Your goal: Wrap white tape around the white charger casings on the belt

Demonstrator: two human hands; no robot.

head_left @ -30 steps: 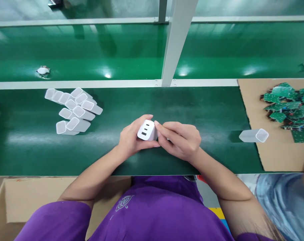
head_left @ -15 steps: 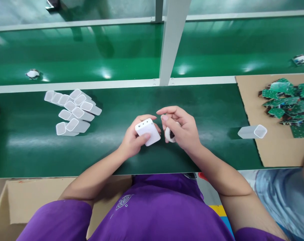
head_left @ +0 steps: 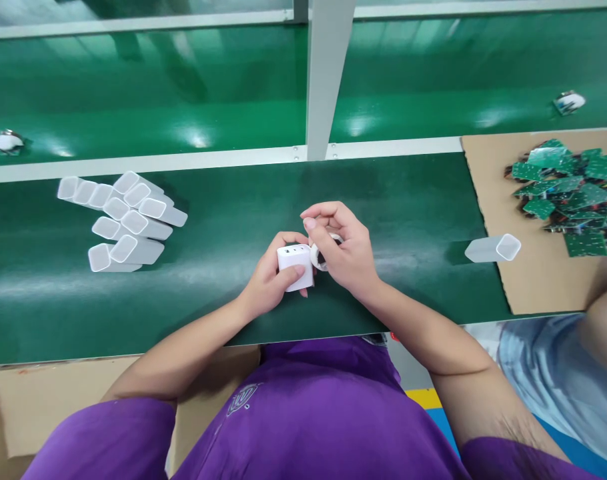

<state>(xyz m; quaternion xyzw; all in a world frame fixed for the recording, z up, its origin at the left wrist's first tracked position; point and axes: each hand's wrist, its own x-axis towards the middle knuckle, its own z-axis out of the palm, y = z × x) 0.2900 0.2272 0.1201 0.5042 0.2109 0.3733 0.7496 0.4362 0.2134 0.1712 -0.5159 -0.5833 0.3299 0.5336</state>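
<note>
In my left hand [head_left: 266, 283] is a white charger [head_left: 297, 272], my thumb lying on its front face and the port openings facing up. My right hand [head_left: 352, 257] is closed on a white ring [head_left: 315, 259] that looks like a roll of tape, its dark centre partly showing between the fingers. The ring is close against the charger's right edge; whether they touch is hard to tell. My right thumb and index fingertip are close together above it, and anything between them is too small to make out.
Several hollow white housings [head_left: 138, 250] lie grouped at the left of the green table [head_left: 223, 200]. Another white housing [head_left: 483, 249] rests at the right, overlapping a cardboard sheet [head_left: 493, 200] bearing piled green circuit boards [head_left: 583, 200]. A person's arm [head_left: 606, 327] shows at the right edge.
My right hand and the ring have come left to the charger. The charger has turned more upright in my left hand. The whole view has shifted slightly.
</note>
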